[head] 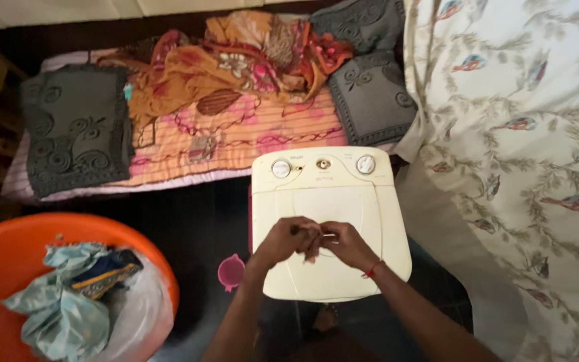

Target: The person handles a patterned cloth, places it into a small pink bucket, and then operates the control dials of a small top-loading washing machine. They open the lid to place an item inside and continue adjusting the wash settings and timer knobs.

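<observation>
While both hands meet over the closed lid of the small cream washing machine [330, 221], nothing of the laundry has gone in yet: the lid is down, and the clothes sit in the orange tub [8, 255] at the lower left, a pale blue garment [58, 305] and a dark one with a yellow edge heaped there beside some white plastic. The left hand [286, 239] and the right hand [348, 245] are curled close together, fingertips pinched around a small thin thing [328, 234] held between them just above the lid; it is too small and blurred to tell what it is. A red thread circles the right wrist. As a judgement, the work looks to be at its very start, with loading and setting the three knobs [323, 165] at the back of the machine left to do. A pink cup [230, 271] stands on the dark floor just beside the machine's left side. Behind it lies a low bed with a striped pink and orange sheet [236, 137], a crumpled orange cloth [236, 64] and grey embossed mats [75, 127]. A white curtain printed with birds [524, 134] hangs at the right.
</observation>
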